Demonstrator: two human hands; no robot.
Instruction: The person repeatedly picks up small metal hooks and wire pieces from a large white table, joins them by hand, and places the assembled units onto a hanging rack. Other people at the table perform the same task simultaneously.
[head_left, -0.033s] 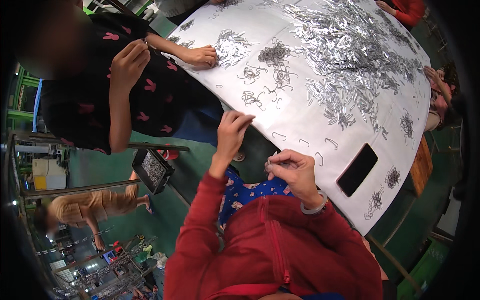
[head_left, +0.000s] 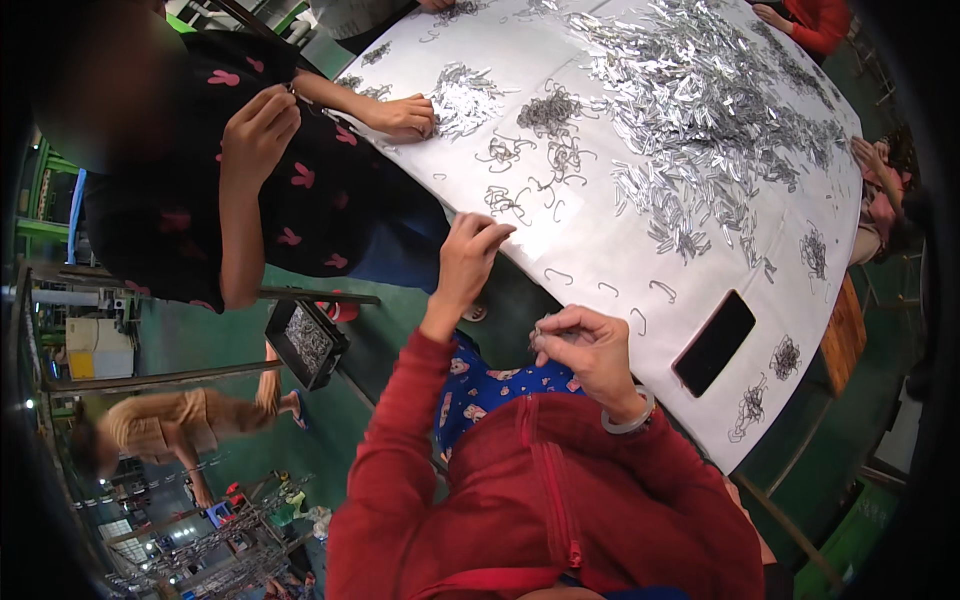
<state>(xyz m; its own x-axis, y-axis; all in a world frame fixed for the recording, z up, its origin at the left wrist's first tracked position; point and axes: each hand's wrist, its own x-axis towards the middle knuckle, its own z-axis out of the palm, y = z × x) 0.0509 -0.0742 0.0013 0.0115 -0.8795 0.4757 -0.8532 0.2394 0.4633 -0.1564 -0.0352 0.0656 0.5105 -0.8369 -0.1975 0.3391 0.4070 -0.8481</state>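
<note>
My left hand [head_left: 464, 268] is raised by the near edge of the white-covered table [head_left: 590, 245], its fingertips pinched together. Whatever those fingertips hold, if anything, is too small to make out. To the right and lower, my right hand [head_left: 588, 352] has its thumb and fingers closed on small grey wire pieces, partly hidden by the fingers. A few single bent wire hooks [head_left: 663, 291] lie on the table just beyond the right hand. Further off are loose clusters of dark wire hooks [head_left: 505, 203] and a big heap of shiny metal strips [head_left: 690, 120].
A black phone [head_left: 714, 343] lies on the table right of my right hand. At left, a co-worker's hand [head_left: 405, 117] rests by a small pile of strips [head_left: 465, 98]. Other people sit around the table. A black crate [head_left: 305, 340] of metal pieces stands at lower left.
My left hand has shifted slightly up and to the right, fingers still pinched. My right hand stays nearly in place. A person in tan clothes in the background has moved a little.
</note>
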